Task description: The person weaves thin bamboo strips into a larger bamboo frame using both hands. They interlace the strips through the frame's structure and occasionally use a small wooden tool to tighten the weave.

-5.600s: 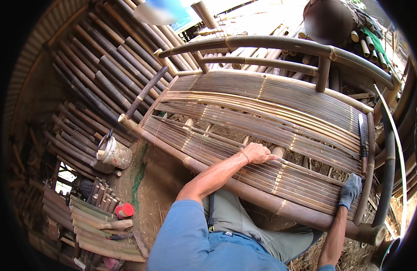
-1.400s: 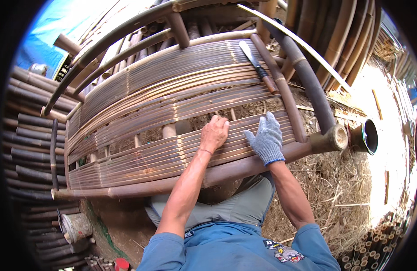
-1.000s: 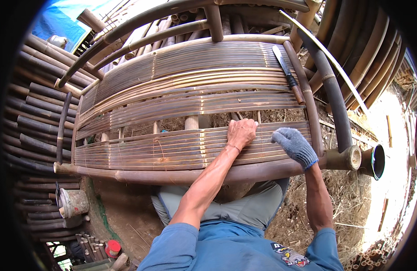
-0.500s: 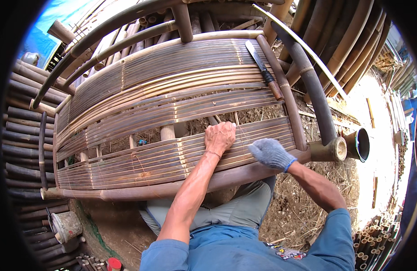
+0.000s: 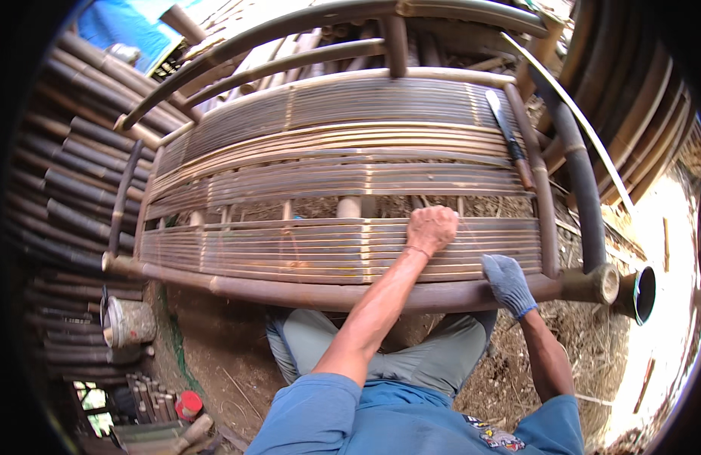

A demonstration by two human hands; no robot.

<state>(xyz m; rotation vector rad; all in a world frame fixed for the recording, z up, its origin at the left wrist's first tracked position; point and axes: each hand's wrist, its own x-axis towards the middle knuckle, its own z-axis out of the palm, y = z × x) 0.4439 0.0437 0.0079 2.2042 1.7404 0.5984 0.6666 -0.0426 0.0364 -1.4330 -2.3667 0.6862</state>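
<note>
A long bamboo bench [image 5: 305, 294] with a seat of thin dark slats [image 5: 441, 258] lies across my lap side. My bare left hand [image 5: 432, 227] is closed in a fist at the far edge of the front slat band, beside a gap in the seat; what its fingers grip is hidden. A grey knitted glove covers my right hand [image 5: 507, 282], closed above the front rail near the right end. A faint thin cord [image 5: 473, 241] runs between the two hands. More thin reddish cord [image 5: 291, 250] loops over the slats farther left.
A knife [image 5: 508, 136] with a dark and brown handle lies on the seat's right end. Stacked bamboo poles [image 5: 77, 216] stand on the left, beside a dirty pail [image 5: 130, 322]. A pale split strip [image 5: 578, 114] leans at the back right. A red round object [image 5: 189, 404] sits lower left.
The view has turned, so the bench sits farther right in it. My right hand has moved from over the slats toward the front rail. My left fist stays at the same slat edge.
</note>
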